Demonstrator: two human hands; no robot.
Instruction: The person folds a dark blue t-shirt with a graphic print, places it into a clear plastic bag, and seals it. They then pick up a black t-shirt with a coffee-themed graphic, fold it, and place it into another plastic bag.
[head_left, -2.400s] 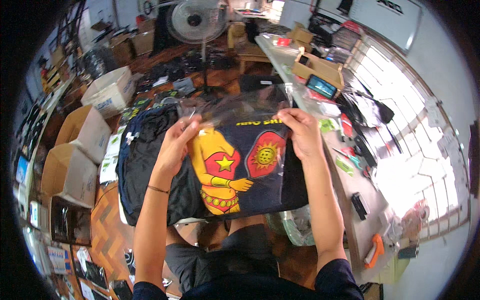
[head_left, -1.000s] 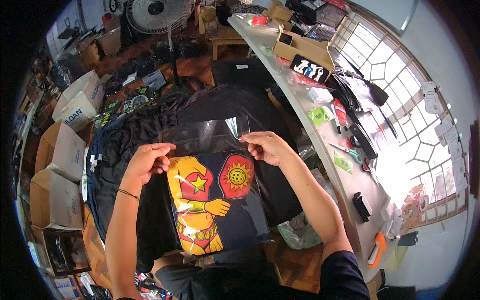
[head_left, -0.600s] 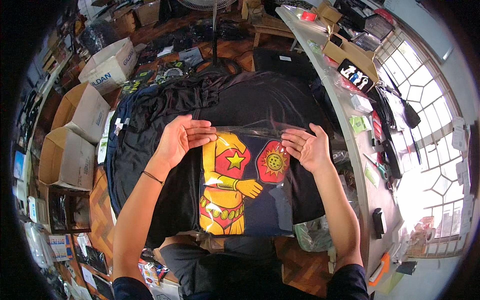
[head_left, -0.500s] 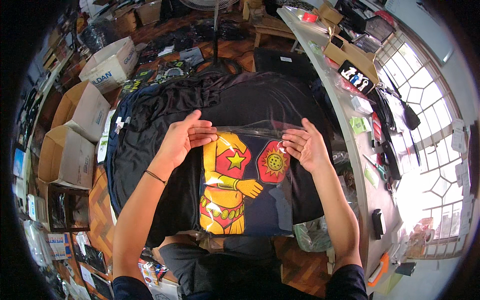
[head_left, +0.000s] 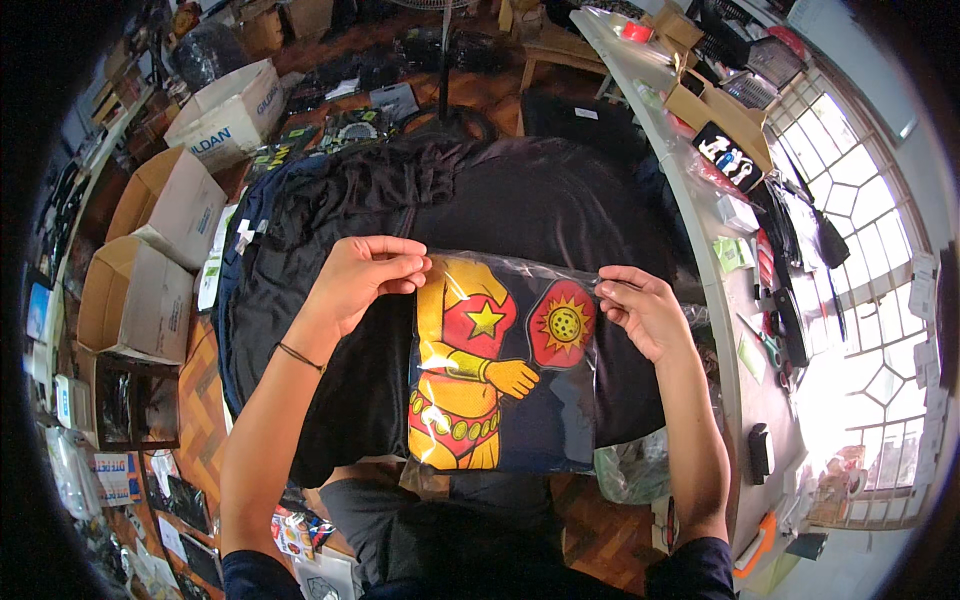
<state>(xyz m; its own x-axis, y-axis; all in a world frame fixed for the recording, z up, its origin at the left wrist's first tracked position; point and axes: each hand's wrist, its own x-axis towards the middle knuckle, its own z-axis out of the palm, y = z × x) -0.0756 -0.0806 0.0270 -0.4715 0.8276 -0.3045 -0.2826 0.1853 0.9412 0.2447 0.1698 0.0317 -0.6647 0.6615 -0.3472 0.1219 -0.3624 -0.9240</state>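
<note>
A folded dark garment (head_left: pixel 550 425) with a large yellow and red figure print lies inside a clear plastic bag (head_left: pixel 512 263) in front of me. My left hand (head_left: pixel 360 283) pinches the bag's upper left corner between thumb and fingers. At the opposite upper corner, my right hand (head_left: pixel 642 308) is closed on the bag's edge in the same way. The bag's top edge is stretched between both hands. Beneath it spreads a shiny black cloth (head_left: pixel 540 205), draped over a rounded heap or support that I cannot make out.
Open cardboard boxes (head_left: pixel 150 300) stand on the left. A long table (head_left: pixel 735 370) along the right carries scissors (head_left: pixel 772 350), a box holding a printed black item (head_left: pixel 728 157) and a red tape roll (head_left: pixel 636 32). A stand fan (head_left: pixel 445 75) rises behind the cloth.
My fingers were stretched out along the bag's top edge; now both hands have closed into pinches at its corners. The bag sits slightly farther right in view, its top edge drawn taut.
</note>
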